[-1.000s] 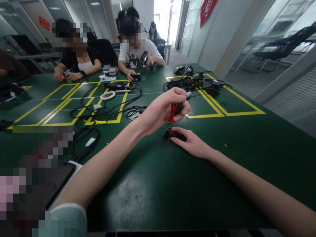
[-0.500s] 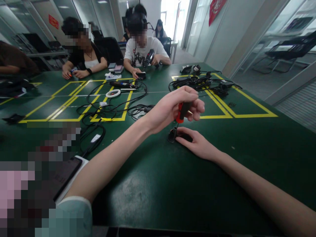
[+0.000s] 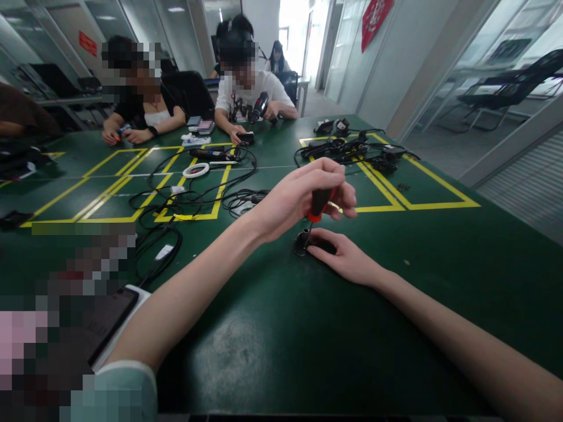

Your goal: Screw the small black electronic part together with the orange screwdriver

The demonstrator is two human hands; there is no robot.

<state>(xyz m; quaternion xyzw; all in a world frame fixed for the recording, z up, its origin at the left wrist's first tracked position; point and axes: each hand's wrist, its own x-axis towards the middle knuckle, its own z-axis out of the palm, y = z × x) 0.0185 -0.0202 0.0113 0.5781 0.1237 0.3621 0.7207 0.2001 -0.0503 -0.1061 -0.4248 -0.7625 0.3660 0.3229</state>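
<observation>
My left hand [image 3: 308, 190] is closed around the handle of a red and black screwdriver [image 3: 317, 206], held upright with its shaft pointing down. Below it, a small round black part [image 3: 301, 245] with a short raised tube rests on the green table [image 3: 272, 328]. The screwdriver's shaft reaches down to this part; its very tip is hard to make out. My right hand [image 3: 341, 255] lies on the table, thumb and fingers pinching the part from the right side.
Black cables [image 3: 167, 258] lie left of my arm, near a phone-like device [image 3: 114, 322]. A white tape ring [image 3: 196, 170] and more cables [image 3: 343, 146] sit farther off. Across the table, a person [image 3: 250, 88] holds a power drill [image 3: 259, 108]; another person [image 3: 149, 108] sits to the left.
The screwdriver handle has turned and tilted slightly in my left hand, while my right hand keeps its hold on the black part. The whole view has shifted a little.
</observation>
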